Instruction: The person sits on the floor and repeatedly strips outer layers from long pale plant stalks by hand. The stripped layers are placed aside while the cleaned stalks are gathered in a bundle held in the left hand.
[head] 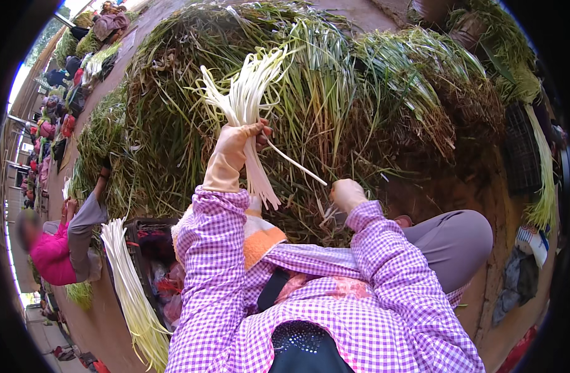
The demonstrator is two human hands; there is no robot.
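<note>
My left hand (233,154), in a pale glove with bare fingertips, is closed around a bunch of white and pale yellow stalks (247,100). The leafy tops fan out above the fist and the cut ends hang below it. One single white stalk (294,161) slants from the left fingers down towards my right hand (347,195). The right hand, also gloved, is curled near the lower end of that stalk, in front of the heap; its fingertips are hidden, so whether it holds anything cannot be told.
A large heap of green leafy stalks with roots (322,84) lies before me. Left of my body stands a dark plastic crate (135,224) with bags inside, a long bundle of pale stalks (131,289) along its side. A person in pink (56,256) sits further left.
</note>
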